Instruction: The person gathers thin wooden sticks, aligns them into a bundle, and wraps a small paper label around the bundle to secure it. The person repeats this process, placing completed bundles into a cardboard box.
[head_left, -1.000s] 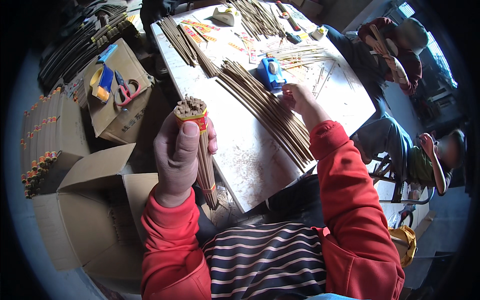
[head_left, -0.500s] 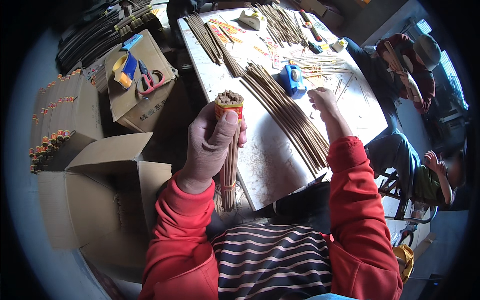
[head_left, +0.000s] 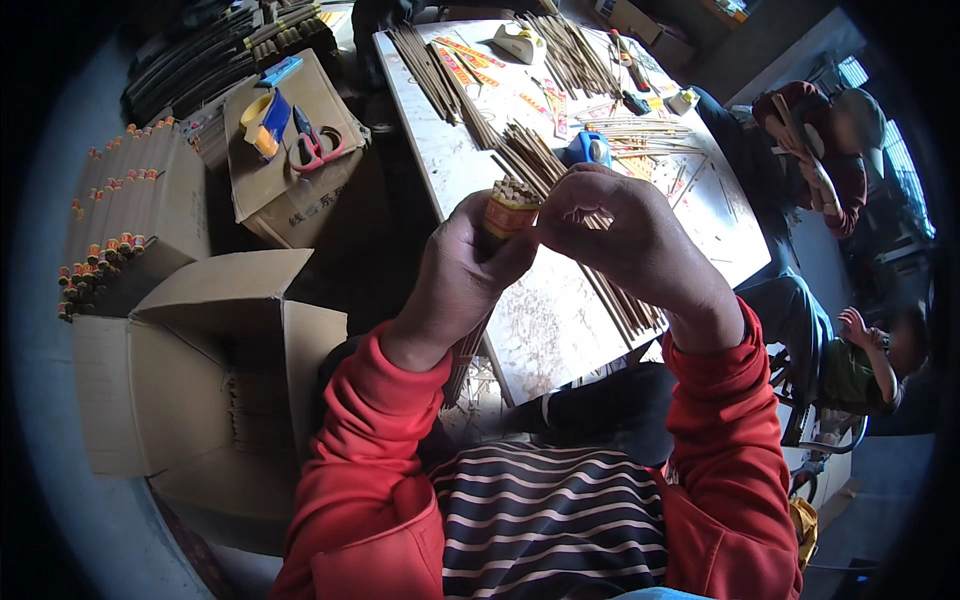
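My left hand [head_left: 452,275] is wrapped round an upright bundle of incense sticks [head_left: 512,212] with a red and yellow paper band near its top. Much of the bundle is hidden behind my hand and sleeve. Close against the band, on its right side, the fingers of my right hand [head_left: 635,240] are pinched together; whatever they hold is too small to make out. Just beyond that hand, a blue tape dispenser [head_left: 590,148] stands on the white table [head_left: 535,340], partly covered. Loose incense sticks [head_left: 625,305] lie in a long row beneath my right hand.
To my left are an open cardboard box [head_left: 235,390] and a closed carton [head_left: 300,190] carrying scissors [head_left: 315,147] and a yellow-and-blue tape dispenser [head_left: 265,125]. Banded bundles [head_left: 110,255] are stacked at the far left. Two people sit along the right side.
My right hand has come from beside the blue tape dispenser to the bundle's band. The bundle, in my left hand, has shifted slightly right.
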